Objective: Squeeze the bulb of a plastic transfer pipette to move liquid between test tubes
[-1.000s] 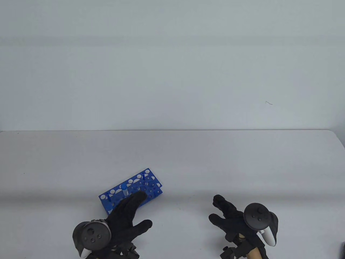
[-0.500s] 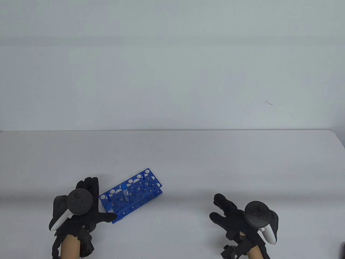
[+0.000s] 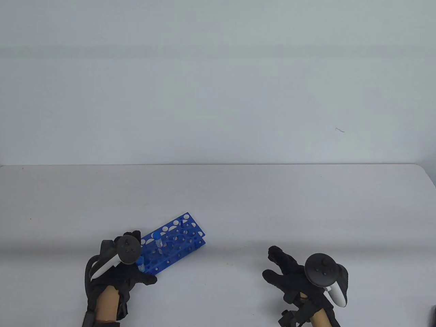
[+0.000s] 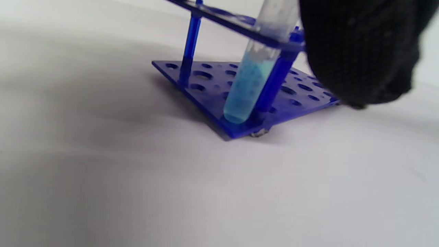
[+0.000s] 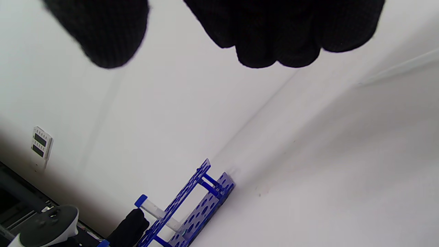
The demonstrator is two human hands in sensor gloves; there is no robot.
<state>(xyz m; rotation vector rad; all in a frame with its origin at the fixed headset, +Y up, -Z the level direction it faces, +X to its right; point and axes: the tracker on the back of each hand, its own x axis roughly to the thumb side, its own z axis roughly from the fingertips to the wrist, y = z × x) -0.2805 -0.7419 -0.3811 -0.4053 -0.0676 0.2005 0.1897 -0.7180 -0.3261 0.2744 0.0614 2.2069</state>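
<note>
A blue test tube rack (image 3: 177,238) stands at an angle on the white table (image 3: 238,204), near the front left. Two blue-capped tubes sit in it, one mid-rack (image 3: 157,237) and one at its near-left end (image 3: 140,264). In the left wrist view the end tube (image 4: 247,85) holds light blue liquid. My left hand (image 3: 141,258) clasps the rack's left end, fingers (image 3: 134,235) on the far side, thumb on the near side; a gloved finger (image 4: 356,51) touches the top plate's corner. My right hand (image 3: 270,264) hovers open and empty, well right of the rack. No pipette is in view.
The right wrist view shows the rack (image 5: 195,206) from the side, a capped tube (image 5: 151,207) and the left glove (image 5: 128,223) beside it. The table's back edge (image 3: 218,165) meets a plain wall.
My left hand went from over the rack out to its left, then came back onto the rack's left end. The rack stayed put. My right hand barely moved.
</note>
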